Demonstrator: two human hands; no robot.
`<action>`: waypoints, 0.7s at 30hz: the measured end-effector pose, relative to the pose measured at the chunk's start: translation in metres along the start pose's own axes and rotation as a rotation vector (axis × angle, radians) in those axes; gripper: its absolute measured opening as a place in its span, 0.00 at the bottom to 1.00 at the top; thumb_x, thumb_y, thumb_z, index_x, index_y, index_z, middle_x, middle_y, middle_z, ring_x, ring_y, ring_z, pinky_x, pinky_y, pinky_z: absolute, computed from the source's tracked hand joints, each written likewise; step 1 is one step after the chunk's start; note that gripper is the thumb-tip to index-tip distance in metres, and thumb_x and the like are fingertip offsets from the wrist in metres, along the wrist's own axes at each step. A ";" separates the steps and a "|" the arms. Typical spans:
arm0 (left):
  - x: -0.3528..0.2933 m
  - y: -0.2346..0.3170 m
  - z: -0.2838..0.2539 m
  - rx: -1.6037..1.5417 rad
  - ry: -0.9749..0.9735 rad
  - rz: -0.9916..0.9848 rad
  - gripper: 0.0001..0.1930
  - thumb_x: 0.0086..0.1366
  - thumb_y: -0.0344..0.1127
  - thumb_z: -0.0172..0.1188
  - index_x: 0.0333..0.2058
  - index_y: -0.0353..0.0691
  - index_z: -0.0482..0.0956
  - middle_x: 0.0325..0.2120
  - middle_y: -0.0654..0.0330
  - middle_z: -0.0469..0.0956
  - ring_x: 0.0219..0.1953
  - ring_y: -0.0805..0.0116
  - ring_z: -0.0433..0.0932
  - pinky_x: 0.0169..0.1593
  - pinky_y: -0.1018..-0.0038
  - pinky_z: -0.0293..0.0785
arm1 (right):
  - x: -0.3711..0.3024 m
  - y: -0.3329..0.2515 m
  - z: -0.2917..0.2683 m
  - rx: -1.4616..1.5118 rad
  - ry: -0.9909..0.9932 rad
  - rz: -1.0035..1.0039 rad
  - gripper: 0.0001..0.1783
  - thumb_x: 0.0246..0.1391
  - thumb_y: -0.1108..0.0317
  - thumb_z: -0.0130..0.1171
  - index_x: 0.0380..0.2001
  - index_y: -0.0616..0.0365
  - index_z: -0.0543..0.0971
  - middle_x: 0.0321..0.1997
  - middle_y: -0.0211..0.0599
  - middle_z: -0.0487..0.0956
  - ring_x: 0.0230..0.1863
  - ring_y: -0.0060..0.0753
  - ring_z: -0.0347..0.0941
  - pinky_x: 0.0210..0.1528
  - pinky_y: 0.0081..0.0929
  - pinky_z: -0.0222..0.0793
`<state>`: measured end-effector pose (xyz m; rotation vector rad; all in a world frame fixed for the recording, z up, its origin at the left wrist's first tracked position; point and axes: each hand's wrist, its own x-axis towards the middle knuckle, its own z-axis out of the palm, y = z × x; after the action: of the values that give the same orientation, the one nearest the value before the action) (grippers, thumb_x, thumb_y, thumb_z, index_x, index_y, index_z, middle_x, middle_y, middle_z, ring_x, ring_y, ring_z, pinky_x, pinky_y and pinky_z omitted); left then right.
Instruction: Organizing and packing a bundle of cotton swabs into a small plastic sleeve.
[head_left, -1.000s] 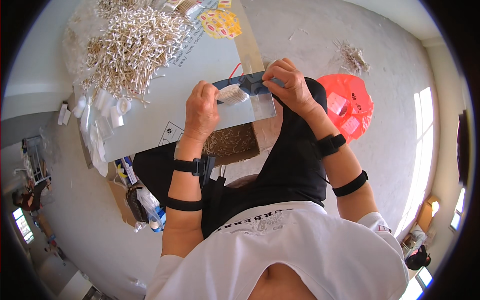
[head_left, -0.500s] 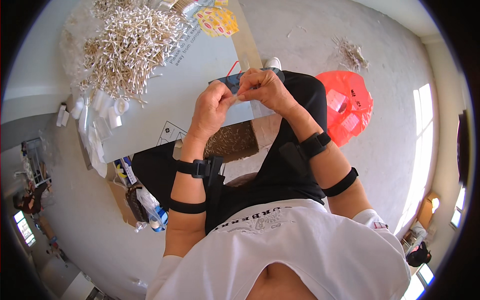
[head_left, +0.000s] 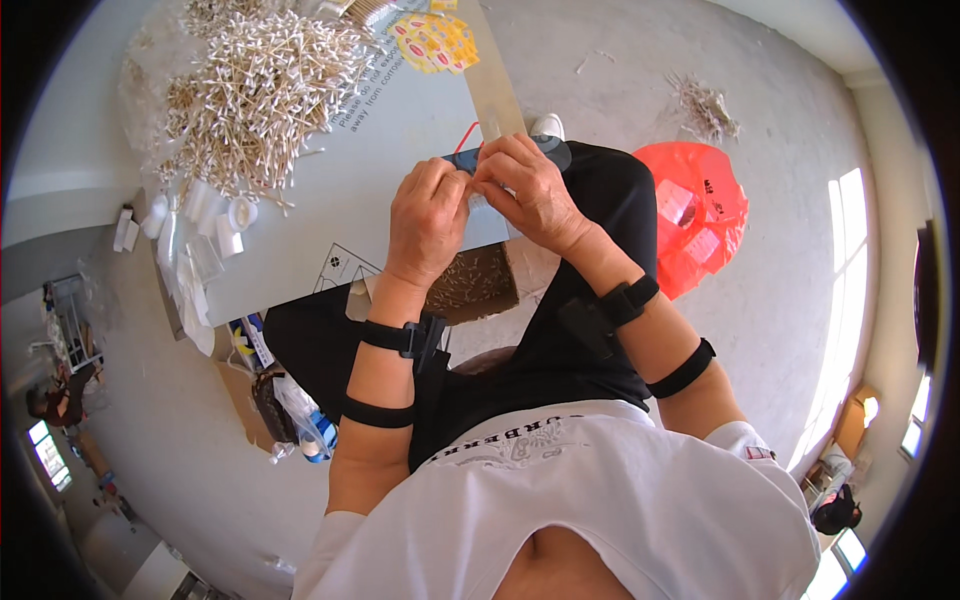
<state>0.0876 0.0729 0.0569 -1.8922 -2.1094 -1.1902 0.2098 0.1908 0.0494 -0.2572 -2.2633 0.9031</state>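
The pale grey tabletop [head_left: 290,240] fills the upper left of the frame, with a great heap of white-tipped swabs [head_left: 270,90] spread over its far part. At the right of centre a red plastic bag [head_left: 725,195] lies on the floor, and below the table's near edge, mid-frame, stands a cardboard box [head_left: 480,312] with loose swabs inside. A cluster of yellow labels [head_left: 437,45] lies at the top centre.

The left hand [head_left: 427,222] and right hand [head_left: 532,195] meet just above the frame's centre, over the table's near edge and a dark strip [head_left: 462,158]. A second ago they were well apart with a fan of swabs showing between them; now they are together, fingertips touching or nearly so, and the fan is mostly covered. That suggests close, two-handed work at one spot rather than spreading or lining up.

Both hands look pinched on a small pale item [head_left: 478,202], of which only a patch shows beneath the right hand's fingers. Exactly which fingertips bear on it, I cannot tell.
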 end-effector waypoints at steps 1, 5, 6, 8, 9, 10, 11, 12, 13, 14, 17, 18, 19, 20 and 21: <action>0.000 0.000 0.001 -0.001 -0.002 -0.001 0.07 0.52 0.20 0.61 0.26 0.35 0.70 0.27 0.57 0.69 0.32 0.56 0.73 0.35 0.64 0.72 | 0.000 0.001 -0.001 0.000 -0.001 0.002 0.07 0.40 0.76 0.63 0.23 0.58 0.73 0.34 0.36 0.74 0.37 0.44 0.69 0.41 0.36 0.69; 0.003 -0.002 0.004 -0.010 -0.013 -0.008 0.08 0.50 0.18 0.58 0.26 0.35 0.69 0.26 0.56 0.70 0.30 0.55 0.73 0.32 0.64 0.72 | 0.003 0.000 -0.008 -0.064 -0.041 -0.030 0.07 0.38 0.78 0.61 0.22 0.60 0.73 0.33 0.37 0.74 0.37 0.44 0.70 0.41 0.35 0.71; 0.002 -0.003 0.005 -0.027 0.017 -0.017 0.09 0.48 0.16 0.57 0.27 0.35 0.68 0.25 0.56 0.70 0.28 0.55 0.74 0.30 0.64 0.72 | 0.003 0.000 -0.009 -0.076 -0.044 -0.020 0.07 0.38 0.79 0.60 0.22 0.60 0.72 0.33 0.37 0.74 0.37 0.44 0.70 0.41 0.35 0.71; -0.001 -0.005 0.006 -0.053 0.023 -0.043 0.09 0.48 0.16 0.57 0.27 0.35 0.68 0.25 0.56 0.70 0.27 0.54 0.73 0.29 0.64 0.71 | 0.003 0.002 -0.011 -0.073 -0.040 -0.027 0.07 0.38 0.79 0.60 0.22 0.61 0.72 0.32 0.38 0.74 0.37 0.44 0.71 0.41 0.35 0.71; -0.002 -0.006 0.006 -0.080 0.029 -0.070 0.10 0.48 0.16 0.56 0.27 0.35 0.68 0.25 0.55 0.69 0.27 0.53 0.73 0.29 0.64 0.71 | 0.002 0.003 -0.012 -0.070 -0.037 -0.033 0.06 0.38 0.79 0.59 0.22 0.61 0.72 0.32 0.38 0.74 0.37 0.45 0.71 0.41 0.36 0.72; -0.004 -0.007 0.005 -0.082 0.028 -0.069 0.10 0.48 0.16 0.56 0.27 0.35 0.68 0.25 0.55 0.69 0.27 0.53 0.73 0.29 0.64 0.71 | 0.000 0.003 -0.015 -0.072 -0.037 -0.031 0.06 0.38 0.79 0.59 0.22 0.61 0.72 0.32 0.38 0.74 0.37 0.45 0.71 0.41 0.36 0.72; -0.006 -0.008 0.002 -0.089 0.021 -0.077 0.10 0.47 0.16 0.56 0.27 0.35 0.68 0.24 0.55 0.69 0.26 0.53 0.73 0.29 0.64 0.71 | -0.002 0.002 -0.017 -0.064 -0.041 -0.014 0.07 0.38 0.79 0.59 0.22 0.61 0.72 0.32 0.38 0.74 0.37 0.45 0.71 0.41 0.36 0.72; -0.008 -0.008 0.000 -0.095 0.014 -0.085 0.10 0.47 0.16 0.56 0.27 0.35 0.67 0.24 0.55 0.69 0.26 0.53 0.73 0.29 0.64 0.71 | -0.003 0.002 -0.020 -0.057 -0.045 0.004 0.07 0.38 0.79 0.59 0.22 0.61 0.72 0.32 0.38 0.74 0.37 0.45 0.71 0.41 0.37 0.72; -0.009 -0.009 -0.001 -0.094 0.014 -0.085 0.10 0.47 0.16 0.56 0.27 0.35 0.67 0.24 0.55 0.69 0.26 0.53 0.73 0.29 0.64 0.71 | -0.003 0.003 -0.021 -0.055 -0.045 0.003 0.07 0.38 0.79 0.59 0.22 0.61 0.72 0.32 0.38 0.74 0.37 0.45 0.71 0.41 0.37 0.72; -0.009 -0.009 -0.003 -0.095 -0.004 -0.088 0.09 0.48 0.17 0.56 0.26 0.35 0.67 0.24 0.55 0.69 0.27 0.52 0.72 0.30 0.62 0.71 | -0.004 0.003 -0.023 -0.080 -0.048 -0.006 0.07 0.37 0.79 0.59 0.22 0.61 0.72 0.32 0.39 0.74 0.37 0.45 0.71 0.41 0.37 0.72; -0.010 -0.007 -0.008 -0.106 -0.043 -0.085 0.09 0.48 0.18 0.57 0.26 0.35 0.67 0.25 0.55 0.69 0.29 0.52 0.72 0.32 0.60 0.72 | -0.007 0.001 -0.029 -0.099 -0.070 0.010 0.08 0.38 0.79 0.60 0.24 0.62 0.73 0.33 0.39 0.75 0.39 0.46 0.71 0.42 0.36 0.72; -0.009 -0.006 -0.010 -0.116 -0.064 -0.078 0.09 0.48 0.18 0.58 0.27 0.35 0.68 0.25 0.55 0.69 0.30 0.52 0.73 0.32 0.60 0.72 | -0.008 0.000 -0.030 -0.094 -0.090 0.035 0.08 0.38 0.78 0.61 0.26 0.62 0.75 0.34 0.38 0.75 0.40 0.46 0.72 0.42 0.36 0.72; -0.009 -0.004 -0.011 -0.115 -0.063 -0.079 0.09 0.48 0.18 0.58 0.27 0.35 0.68 0.25 0.55 0.69 0.30 0.52 0.73 0.32 0.60 0.72 | -0.009 -0.002 -0.028 -0.093 -0.091 0.035 0.08 0.38 0.78 0.61 0.26 0.62 0.75 0.34 0.38 0.75 0.40 0.46 0.72 0.42 0.36 0.72; -0.005 0.001 -0.012 -0.161 -0.058 -0.090 0.09 0.49 0.19 0.59 0.29 0.35 0.70 0.26 0.55 0.70 0.31 0.52 0.74 0.33 0.61 0.72 | -0.008 -0.006 -0.026 -0.028 -0.075 0.055 0.10 0.40 0.76 0.62 0.30 0.62 0.77 0.35 0.38 0.76 0.39 0.45 0.73 0.41 0.35 0.72; -0.003 0.004 -0.011 -0.207 -0.054 -0.100 0.10 0.50 0.20 0.61 0.31 0.34 0.71 0.27 0.55 0.72 0.32 0.52 0.74 0.34 0.62 0.73 | -0.008 -0.008 -0.025 0.037 -0.059 0.075 0.12 0.42 0.75 0.64 0.34 0.61 0.79 0.36 0.39 0.76 0.38 0.45 0.73 0.40 0.34 0.73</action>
<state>0.0869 0.0639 0.0654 -1.9394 -2.2097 -1.4470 0.2323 0.1951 0.0636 -0.3045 -2.3018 1.0025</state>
